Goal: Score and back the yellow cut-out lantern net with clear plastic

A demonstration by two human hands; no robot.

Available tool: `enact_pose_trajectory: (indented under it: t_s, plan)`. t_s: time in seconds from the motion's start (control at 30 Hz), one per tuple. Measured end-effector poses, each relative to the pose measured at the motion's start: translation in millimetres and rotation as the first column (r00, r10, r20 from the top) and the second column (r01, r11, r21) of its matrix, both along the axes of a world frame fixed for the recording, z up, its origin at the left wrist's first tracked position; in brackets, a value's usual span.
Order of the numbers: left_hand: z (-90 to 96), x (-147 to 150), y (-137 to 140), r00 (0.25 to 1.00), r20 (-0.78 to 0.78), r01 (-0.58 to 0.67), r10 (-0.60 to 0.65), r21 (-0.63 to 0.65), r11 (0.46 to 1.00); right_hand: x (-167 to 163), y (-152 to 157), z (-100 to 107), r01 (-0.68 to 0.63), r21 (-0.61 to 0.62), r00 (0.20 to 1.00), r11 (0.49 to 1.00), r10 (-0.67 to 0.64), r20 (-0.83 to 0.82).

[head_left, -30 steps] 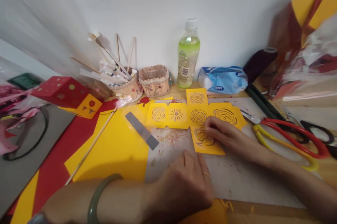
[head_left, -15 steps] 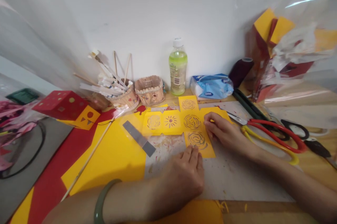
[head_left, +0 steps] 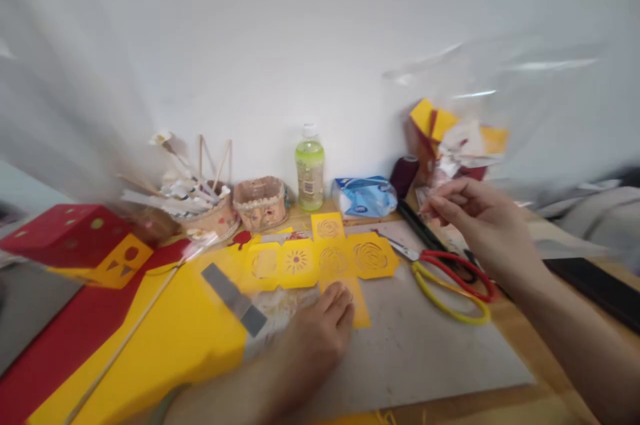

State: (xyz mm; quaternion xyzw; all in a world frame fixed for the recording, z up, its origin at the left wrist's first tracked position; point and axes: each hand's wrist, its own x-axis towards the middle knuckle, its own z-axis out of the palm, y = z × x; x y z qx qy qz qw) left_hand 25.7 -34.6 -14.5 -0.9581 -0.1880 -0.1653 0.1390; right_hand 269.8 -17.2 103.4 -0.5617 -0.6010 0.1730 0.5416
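Note:
A yellow paper cut-out (head_left: 369,255) in a cross-like shape lies on the grey board, with swirl patterns and a sunburst cut into its panels. My left hand (head_left: 320,325) rests on its lowest panel, fingers together and bent, pressing the paper down. Up at the right, my right hand (head_left: 470,212) hangs above the table with thumb and fingers pinched. What it holds, if anything, cannot be made out against the clear plastic behind. Below it lie red-and-yellow-handled scissors (head_left: 450,285), their blades toward the cut-out.
The grey board (head_left: 425,352) covers the middle. At left are yellow sheets (head_left: 180,332), a thin stick (head_left: 125,348), a grey strip (head_left: 233,298) and a red box (head_left: 70,235). Behind stand baskets (head_left: 260,205), a bottle (head_left: 310,175), tissues (head_left: 367,198) and a clear bag (head_left: 470,145).
My right hand has left the cut-out's right panel and risen to the right, uncovering that panel's swirl. My left hand stays on the lowest panel. The view has shifted upward and right.

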Motion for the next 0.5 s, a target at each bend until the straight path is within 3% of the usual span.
enact_pose_trajectory:
  t_s: [0.13, 0.23, 0.3, 0.4, 0.5]
  plan:
    - [-14.7, 1, 4, 0.994, 0.105, -0.008, 0.011, -0.037, 0.999, 28, 6, 57, 0.129, 0.224, 0.985, 0.966, -0.151, 0.086]
    - [-18.7, 2, 5, 0.990, 0.143, 0.009, -0.009, 0.000, 1.000, 58, 29, 106, 0.228, 0.479, 0.925, 0.848, -0.342, 0.164]
    - [-20.6, 3, 5, 0.985, 0.171, 0.015, -0.022, 0.044, 0.999, 77, 50, 135, 0.207, 0.552, 0.893, 0.808, -0.386, 0.231]
    - [-24.3, 5, 7, 0.983, 0.181, 0.006, -0.024, 0.098, 0.995, 96, 76, 165, 0.309, 0.511, 0.809, 0.802, -0.504, 0.302]
    - [-27.5, 5, 8, 0.984, 0.179, -0.005, -0.019, 0.135, 0.991, 105, 89, 179, 0.435, 0.236, 0.684, 0.869, -0.489, 0.541]
